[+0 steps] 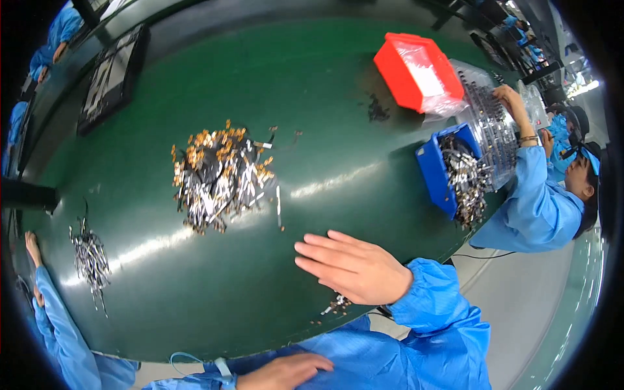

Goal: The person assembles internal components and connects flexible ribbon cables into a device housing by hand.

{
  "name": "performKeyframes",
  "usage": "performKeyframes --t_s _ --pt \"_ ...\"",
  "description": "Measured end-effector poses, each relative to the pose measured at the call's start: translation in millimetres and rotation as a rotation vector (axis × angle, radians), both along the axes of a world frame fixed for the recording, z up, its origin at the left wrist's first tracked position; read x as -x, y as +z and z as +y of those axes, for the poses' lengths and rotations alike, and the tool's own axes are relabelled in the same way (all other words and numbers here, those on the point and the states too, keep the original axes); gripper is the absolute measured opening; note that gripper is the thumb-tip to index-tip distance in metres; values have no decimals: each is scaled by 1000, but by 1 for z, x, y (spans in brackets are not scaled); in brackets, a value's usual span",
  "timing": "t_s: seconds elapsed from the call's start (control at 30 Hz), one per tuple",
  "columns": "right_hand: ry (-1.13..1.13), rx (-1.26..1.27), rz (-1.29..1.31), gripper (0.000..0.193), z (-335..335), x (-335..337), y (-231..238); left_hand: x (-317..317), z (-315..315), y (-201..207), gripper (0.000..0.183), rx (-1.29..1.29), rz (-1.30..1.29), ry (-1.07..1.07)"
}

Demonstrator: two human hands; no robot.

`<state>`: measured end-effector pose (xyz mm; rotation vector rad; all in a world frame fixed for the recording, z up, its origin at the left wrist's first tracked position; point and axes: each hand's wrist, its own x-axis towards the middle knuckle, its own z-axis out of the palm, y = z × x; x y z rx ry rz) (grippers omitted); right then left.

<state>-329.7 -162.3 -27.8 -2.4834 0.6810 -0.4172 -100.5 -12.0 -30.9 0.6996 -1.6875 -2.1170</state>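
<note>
My right hand (354,266) hovers over or rests on the near part of the green table, palm down with its fingers stretched out, holding nothing. Partly under its wrist side lie a few small strip-like parts (338,303) by the table edge. Down at the lower edge, my left hand (286,372) is against my blue smock, fingers extended and nothing visible in them. Ahead of the hands sits a large heap of thin black and silver strips with copper-coloured ends (224,179). One single strip (279,208) lies apart on the heap's right.
A smaller pile of strips (91,260) lies at left. At right stand a blue bin (432,172) full of strips, a red bin (396,71) with plastic bags, and clear trays (491,130), which a co-worker's hand (510,101) touches. Another person's arm reaches in at left.
</note>
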Motion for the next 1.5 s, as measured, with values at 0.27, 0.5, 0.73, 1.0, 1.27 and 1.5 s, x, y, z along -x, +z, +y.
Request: performKeyframes --t_s 0.27,0.5,0.73,1.0,1.27,1.5 --pt "-31 -215 -62 56 44 -12 12 -37 38 -119 72 -751 111 193" --pt "-427 -127 -218 45 74 9 20 45 6 -70 84 -749 737 230" --pt "-343 -73 -169 44 115 28 9 65 15 -66 52 -1089 820 461" --pt "-327 -243 -268 44 143 16 13 70 4 -21 51 -1127 364 603" --pt "-442 -183 -325 34 132 37 40 62 14 -20 38 -1025 343 459" --pt "-676 -114 -419 37 113 76 59 88 -27 40 31 -814 196 326"
